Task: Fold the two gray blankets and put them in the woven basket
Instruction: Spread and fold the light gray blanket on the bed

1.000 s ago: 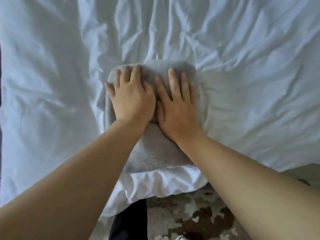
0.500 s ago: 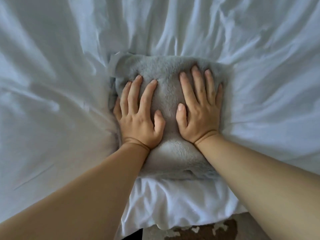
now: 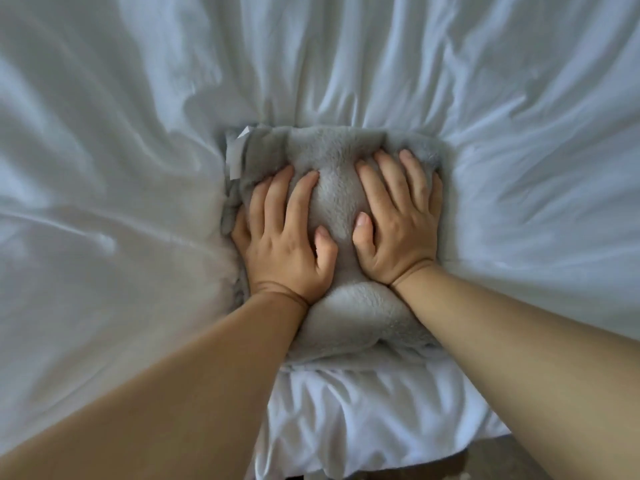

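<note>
A folded gray fleece blanket [image 3: 334, 174] lies as a thick square bundle on the white bed, near its front edge. My left hand [image 3: 284, 237] presses flat on the bundle's left half, fingers spread, little finger over the left side. My right hand [image 3: 398, 223] presses flat on the right half, fingers spread toward the far right corner. Both palms sink into the fleece, which bulges between the thumbs. A white tag [image 3: 237, 157] sticks out at the far left corner. No second blanket or woven basket is in view.
A rumpled white duvet [image 3: 138, 168] covers the bed all around the bundle and hangs over the front edge [image 3: 363, 420]. A strip of dark floor [image 3: 491, 459] shows at the bottom right.
My hands have parted from the middle of the blanket toward its sides and press deeper. The view has closed in on the bed, so the patterned floor has nearly left the frame.
</note>
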The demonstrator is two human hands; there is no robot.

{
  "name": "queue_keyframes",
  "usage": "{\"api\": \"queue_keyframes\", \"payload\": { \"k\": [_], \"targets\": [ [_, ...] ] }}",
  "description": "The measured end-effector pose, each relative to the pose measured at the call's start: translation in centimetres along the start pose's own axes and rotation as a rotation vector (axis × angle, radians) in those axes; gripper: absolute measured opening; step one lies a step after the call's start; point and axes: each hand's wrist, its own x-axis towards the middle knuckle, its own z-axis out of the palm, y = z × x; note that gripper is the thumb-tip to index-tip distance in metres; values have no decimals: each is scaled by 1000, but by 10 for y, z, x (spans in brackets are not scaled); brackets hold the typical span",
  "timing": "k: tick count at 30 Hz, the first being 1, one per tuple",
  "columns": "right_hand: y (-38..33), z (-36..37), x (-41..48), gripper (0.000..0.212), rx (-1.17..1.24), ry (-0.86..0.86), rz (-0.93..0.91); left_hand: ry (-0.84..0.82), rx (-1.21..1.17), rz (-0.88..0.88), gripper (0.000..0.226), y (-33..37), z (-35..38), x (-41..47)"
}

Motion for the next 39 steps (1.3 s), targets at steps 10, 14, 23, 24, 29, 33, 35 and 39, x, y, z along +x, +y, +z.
{"api": "queue_keyframes", "payload": {
  "k": [10, 14, 23, 24, 29, 33, 35, 39],
  "targets": [
    [-28, -105, 3, 56, 123, -378, 196, -389, -177, -127, 61, 21, -91, 7],
    [-23, -144, -8, 64, 310, -443, 532, -381, -291, -555, 87, 18, -127, 1],
    [22, -164, -33, 39, 867, -677, 1053, -689, -482, -1000, 97, 38, -141, -9],
    [28, -161, -29, 40, 967, -681, 1102, -688, -519, -1021, 100, 39, -139, -8],
    [43, -153, -6, 56, 1219, -861, 1213, -687, -804, -1194, 100, 45, -149, 1],
    [31, -180, 22, 48, 1346, -863, 1087, -487, -918, -1219, 80, 65, -186, -6],
    [22, -202, 39, 53, 1391, -911, 994, -412, -1003, -1234, 80, 76, -210, -13],
    [-3, -241, 65, 62, 1364, -1045, 775, -184, -1087, -1281, 82, 94, -263, -32]
  ]
}}
